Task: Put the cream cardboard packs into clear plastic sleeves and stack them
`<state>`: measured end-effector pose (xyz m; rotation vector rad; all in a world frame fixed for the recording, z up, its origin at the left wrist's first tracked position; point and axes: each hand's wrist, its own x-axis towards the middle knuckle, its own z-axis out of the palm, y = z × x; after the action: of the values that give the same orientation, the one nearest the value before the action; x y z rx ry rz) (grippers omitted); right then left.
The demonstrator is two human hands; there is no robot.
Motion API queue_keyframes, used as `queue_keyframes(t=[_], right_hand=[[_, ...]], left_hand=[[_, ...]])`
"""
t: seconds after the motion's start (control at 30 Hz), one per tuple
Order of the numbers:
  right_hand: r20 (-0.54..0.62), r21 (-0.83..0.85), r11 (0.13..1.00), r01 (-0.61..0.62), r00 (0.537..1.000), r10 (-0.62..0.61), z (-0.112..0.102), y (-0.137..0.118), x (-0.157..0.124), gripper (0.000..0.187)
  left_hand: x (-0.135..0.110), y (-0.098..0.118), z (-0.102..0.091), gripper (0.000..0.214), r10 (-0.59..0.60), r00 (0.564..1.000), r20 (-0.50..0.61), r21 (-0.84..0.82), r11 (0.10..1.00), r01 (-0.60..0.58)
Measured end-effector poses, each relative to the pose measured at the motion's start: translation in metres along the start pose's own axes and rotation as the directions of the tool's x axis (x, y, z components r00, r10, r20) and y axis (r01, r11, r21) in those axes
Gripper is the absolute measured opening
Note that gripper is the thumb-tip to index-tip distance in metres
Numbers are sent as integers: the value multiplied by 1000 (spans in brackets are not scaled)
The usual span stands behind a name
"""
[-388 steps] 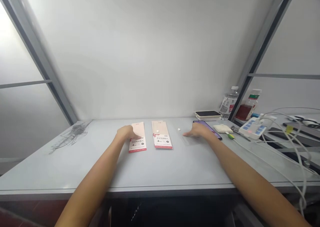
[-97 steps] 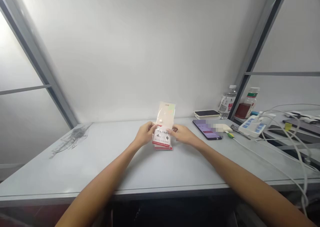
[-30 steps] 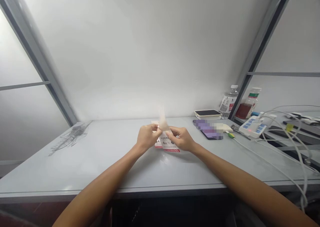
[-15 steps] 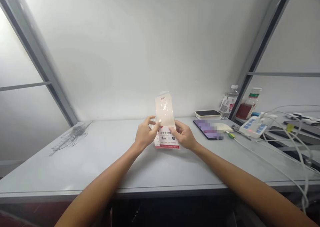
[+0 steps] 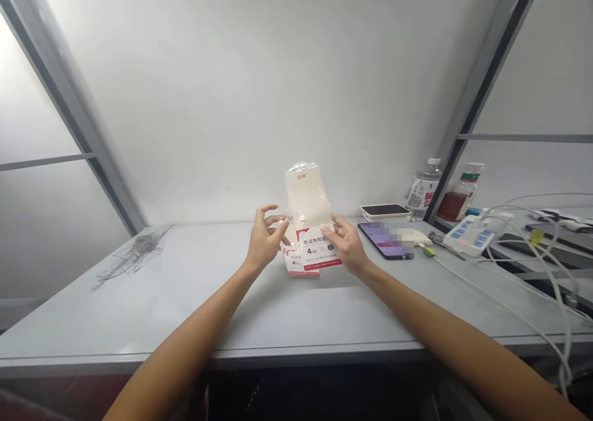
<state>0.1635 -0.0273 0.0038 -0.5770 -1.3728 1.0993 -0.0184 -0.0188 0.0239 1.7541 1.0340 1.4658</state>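
A clear plastic pouch (image 5: 308, 199) with a cream card and a red-and-white printed panel inside stands tilted above the desk. A small white snap button shows at its middle. My right hand (image 5: 343, 243) grips the pouch by its right edge, thumb in front and fingers behind. My left hand (image 5: 266, 236) is just left of the pouch, fingers spread and curved; I cannot tell whether the fingertips touch its edge. Partly hidden behind the pouch, low down, is another similar printed pouch (image 5: 296, 266); what supports it is unclear.
On the right of the grey desk (image 5: 185, 310) are a phone with a purple screen (image 5: 377, 239), a white box with a dark top (image 5: 385, 212), a clear bottle (image 5: 425, 189), a bottle of red liquid (image 5: 458, 199), a power strip (image 5: 470, 233) and looping white cables (image 5: 503, 307). Black scribbles (image 5: 132, 254) mark the left side.
The held pouch has tilted and shifted slightly right, so more of the pouch behind it shows. My left hand has drawn back left from the snap button, its fingers opening.
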Motion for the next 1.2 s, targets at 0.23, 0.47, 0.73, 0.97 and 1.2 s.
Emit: queue_keyframes(t=[0.23, 0.47, 0.73, 0.97, 1.2], right_hand=[[45, 62, 998, -30, 999, 28, 0, 2, -1, 29], [72, -16, 997, -81, 994, 82, 1, 0, 1, 33], [-56, -265, 949, -169, 986, 160, -6, 5, 8, 32], [-233, -466, 837, -285, 953, 194, -38, 2, 24, 24], [-308, -811, 397, -430, 891, 334, -88, 27, 37, 22]], left_hand=[[-2, -2, 0, 21, 106, 994, -11, 275, 956, -99], [3, -5, -1, 32, -17, 987, 162, 37, 999, 12], [7, -9, -4, 28, -38, 994, 98, 55, 998, 33], [22, -9, -27, 25, -269, 962, -57, 185, 944, 275], [40, -32, -72, 9, -579, 812, -82, 738, 512, 440]])
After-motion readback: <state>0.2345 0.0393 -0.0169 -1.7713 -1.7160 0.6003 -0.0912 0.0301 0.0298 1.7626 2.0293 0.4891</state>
